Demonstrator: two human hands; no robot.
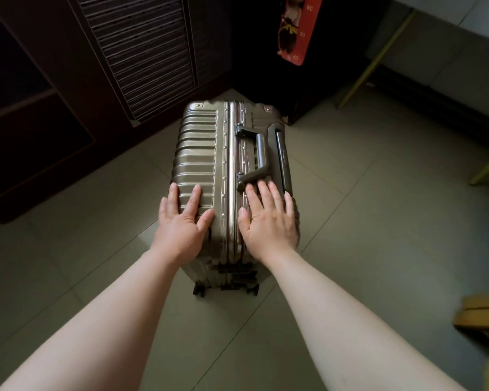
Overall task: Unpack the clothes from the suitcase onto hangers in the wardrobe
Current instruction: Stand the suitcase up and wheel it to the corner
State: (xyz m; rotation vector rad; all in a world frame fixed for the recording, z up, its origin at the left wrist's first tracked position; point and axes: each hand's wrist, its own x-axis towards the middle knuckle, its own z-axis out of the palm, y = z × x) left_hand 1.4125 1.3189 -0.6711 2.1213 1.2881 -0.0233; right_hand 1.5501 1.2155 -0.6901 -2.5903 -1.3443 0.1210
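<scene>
A ribbed, bronze-grey hard-shell suitcase (201,153) stands upright on its wheels on the tiled floor, closed, with a dark carry handle (259,153) on its top face. My left hand (182,221) lies flat with straight fingers on the near left part of the top. On the near right part my right hand (268,218) also lies flat, its fingertips just short of the handle. A dark wooden wardrobe (40,114) with a slatted door (141,52) stands at the left rear. No clothes or hangers are visible.
Pale floor tiles (364,210) spread around the suitcase. A red height chart (299,29) hangs on a dark surface behind it. Yellow-green furniture legs (373,63) stand at the right rear, and a cardboard box (486,320) sits at the near right.
</scene>
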